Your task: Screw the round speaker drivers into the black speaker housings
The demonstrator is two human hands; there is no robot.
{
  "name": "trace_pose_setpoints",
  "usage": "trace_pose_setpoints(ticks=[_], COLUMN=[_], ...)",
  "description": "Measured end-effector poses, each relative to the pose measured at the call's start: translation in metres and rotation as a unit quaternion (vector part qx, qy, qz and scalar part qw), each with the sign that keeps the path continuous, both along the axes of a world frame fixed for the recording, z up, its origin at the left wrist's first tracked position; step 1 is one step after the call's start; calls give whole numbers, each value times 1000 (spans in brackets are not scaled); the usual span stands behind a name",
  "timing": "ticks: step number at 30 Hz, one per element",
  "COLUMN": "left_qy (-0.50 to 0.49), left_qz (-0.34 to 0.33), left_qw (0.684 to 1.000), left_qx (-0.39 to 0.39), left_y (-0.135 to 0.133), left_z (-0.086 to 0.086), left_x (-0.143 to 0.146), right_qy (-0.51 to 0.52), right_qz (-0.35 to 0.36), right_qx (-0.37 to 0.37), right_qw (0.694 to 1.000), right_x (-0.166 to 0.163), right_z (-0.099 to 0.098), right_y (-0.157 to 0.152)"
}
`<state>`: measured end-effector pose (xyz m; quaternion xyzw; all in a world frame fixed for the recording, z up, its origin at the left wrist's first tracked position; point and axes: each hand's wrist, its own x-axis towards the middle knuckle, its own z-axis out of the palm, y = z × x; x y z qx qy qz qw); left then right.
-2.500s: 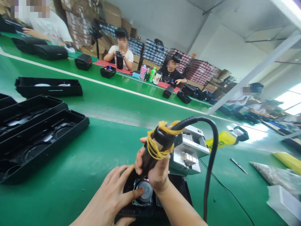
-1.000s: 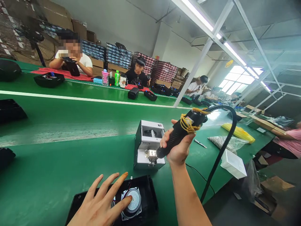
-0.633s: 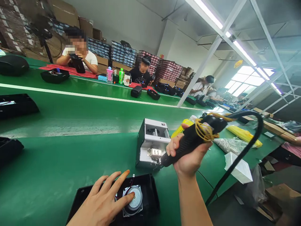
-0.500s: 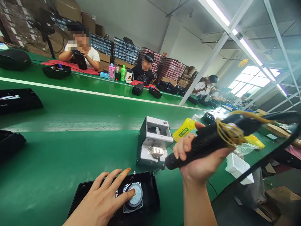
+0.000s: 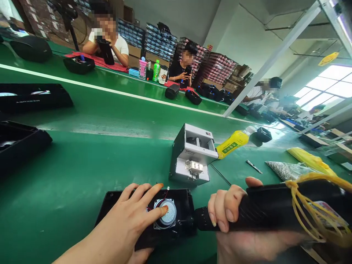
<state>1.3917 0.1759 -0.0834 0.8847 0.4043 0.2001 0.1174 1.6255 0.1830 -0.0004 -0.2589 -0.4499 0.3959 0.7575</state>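
A black plastic speaker housing [image 5: 184,205] lies on the green table, with a round silver speaker driver [image 5: 168,214] inside it. Across the housing spreads my left hand [image 5: 134,216], open, one fingertip resting on the driver's back. A thin wire with a small white connector [image 5: 168,188] sticks up beside the fingers. My right hand [image 5: 231,209] is wrapped round a black electric screwdriver [image 5: 269,209] with yellow rubber bands tied on it. The screwdriver lies nearly level, its nose over the housing's right side and its bit near the driver's right edge.
Behind the housing stands a grey-white screw feeder [image 5: 183,165], with a yellow bottle [image 5: 233,142] leaning beside it. Further right lie a pen-like tool [image 5: 254,167] and a bag of screws [image 5: 286,170]. More black housings [image 5: 22,143] sit at left. Co-workers [image 5: 115,44] sit across the table.
My right hand has lowered the screwdriver from above the feeder's front to the housing's right side. My left hand stays on the driver. The view has shifted and tilted.
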Motion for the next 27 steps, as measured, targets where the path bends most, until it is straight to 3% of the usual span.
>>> trace_pose_setpoints(ticks=[11, 20, 27], left_qy=[2, -7, 10], left_qz=[-4, 28, -14], left_qw=[998, 998, 996], left_qx=[-59, -63, -83], left_y=[4, -2, 2], left_z=[11, 25, 29], left_x=[1, 5, 1], right_qy=[-3, -16, -16], right_qz=[-7, -2, -20], right_qx=[-22, -29, -28], right_qw=[1000, 999, 999], right_x=[-3, -1, -1], right_z=[-25, -25, -24], right_y=[0, -1, 2])
